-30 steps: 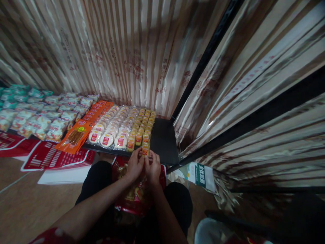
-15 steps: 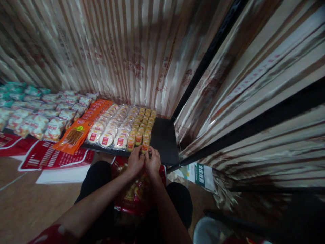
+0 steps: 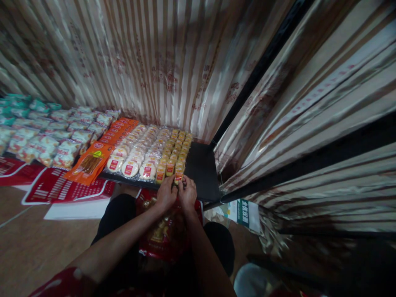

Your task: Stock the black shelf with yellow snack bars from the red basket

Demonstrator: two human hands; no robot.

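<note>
At the front edge of the black shelf [image 3: 202, 171], my left hand [image 3: 167, 193] and my right hand [image 3: 187, 193] come together at a small yellow wrapped snack packet [image 3: 178, 176] with a red label. Both hands have their fingers closed at its near end, one from each side. The packet stands at the front of the rightmost of several rows of yellow packets [image 3: 170, 166]. Below my wrists, between my knees, rests a red snack bag [image 3: 162, 233] with a clear window; my forearms partly hide it.
Round white wrapped crackers [image 3: 130, 168], orange snack packs [image 3: 89, 163], white bags [image 3: 66, 152] and green bags [image 3: 20, 109] fill the shelf leftward. Striped curtain [image 3: 161, 62] hangs behind. A black post [image 3: 244, 95] rises at the right corner. A whitish container [image 3: 252, 280] stands lower right.
Both hands stay at the same yellow packet, with their fingertips slightly farther forward and closer together. The rows look unchanged, and the view has shifted slightly.
</note>
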